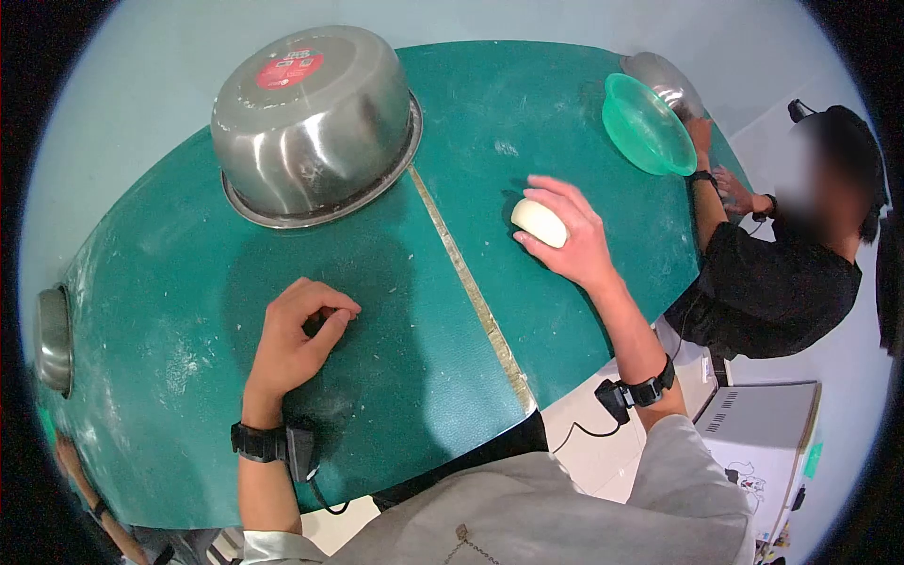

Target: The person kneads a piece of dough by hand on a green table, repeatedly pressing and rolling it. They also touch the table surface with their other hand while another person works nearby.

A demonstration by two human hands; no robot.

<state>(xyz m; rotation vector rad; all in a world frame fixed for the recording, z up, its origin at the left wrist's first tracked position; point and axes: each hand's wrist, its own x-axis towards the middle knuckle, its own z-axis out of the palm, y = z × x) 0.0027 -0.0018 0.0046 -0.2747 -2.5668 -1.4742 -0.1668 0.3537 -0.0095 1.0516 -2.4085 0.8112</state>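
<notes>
A smooth, pale, oval ball of dough (pixel 540 223) rests on the green tabletop, right of the seam. Cupped around its right side is my right hand (pixel 576 240), thumb below and fingers above it. My left hand (pixel 303 328) is loosely curled over the table, left of the seam, the thumb close to the bent index finger. No object shows in its hollow; the other fingertips are partly hidden. Beyond that hand, a large steel basin (pixel 311 141) sits upside down with a red label on its base.
A pale strip (pixel 471 292) crosses the green table (pixel 527 113). At the far right, a person in black (pixel 772 282) has hands near a green plastic bowl (pixel 650 127) and a metal bowl (pixel 664 83). Another metal bowl (pixel 54 341) stands at the left edge, near another person's arm (pixel 94 499).
</notes>
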